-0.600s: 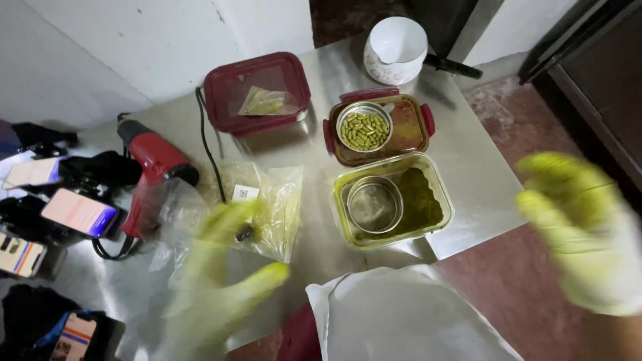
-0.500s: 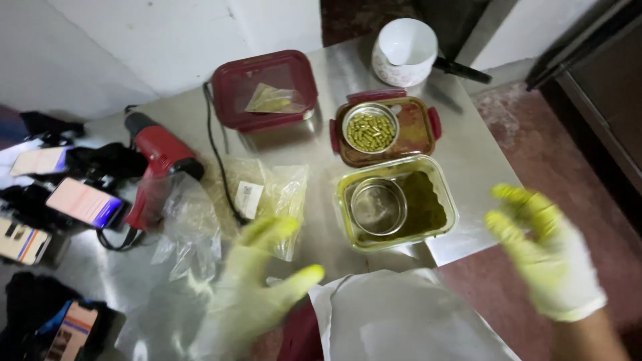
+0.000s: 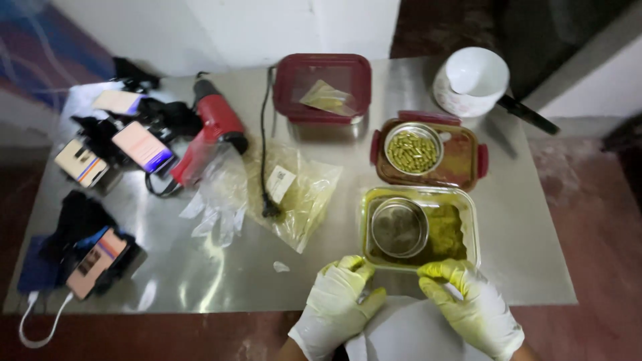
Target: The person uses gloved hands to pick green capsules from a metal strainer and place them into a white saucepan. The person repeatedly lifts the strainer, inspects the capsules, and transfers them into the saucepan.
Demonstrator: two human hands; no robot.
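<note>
Here, label by label:

Left hand: the gloved left hand (image 3: 336,309) sits at the near edge of the tabletop (image 3: 200,267), just short of the clear container; its fingers (image 3: 351,266) are loosely curled and apart, clamped on nothing.

Right hand: the gloved right hand (image 3: 471,309), stained yellow-green, has its fingers (image 3: 443,270) bent at the container's near rim, touching or almost touching it; I cannot tell whether they grip it.

Clear container: the clear container (image 3: 468,207) lies at the near middle of the tabletop, right in front of both hands, holding green powder and a round metal sieve (image 3: 399,227).

Handling: the walls look stiff and hard, likely glass or rigid plastic, so fairly heavy and possibly slippery under powdered gloves. The two short sides seem the safest hold, kept level, since the powder is loose and the sieve rests free inside.

Behind it: a brown tray with red clips (image 3: 461,164) carries a metal bowl of green capsules (image 3: 412,150); beyond stand a red-lidded box (image 3: 324,87) and a white mug (image 3: 472,80).

Left side: a clear plastic bag (image 3: 297,194), a red heat gun (image 3: 210,130) and several phones (image 3: 142,146).
</note>
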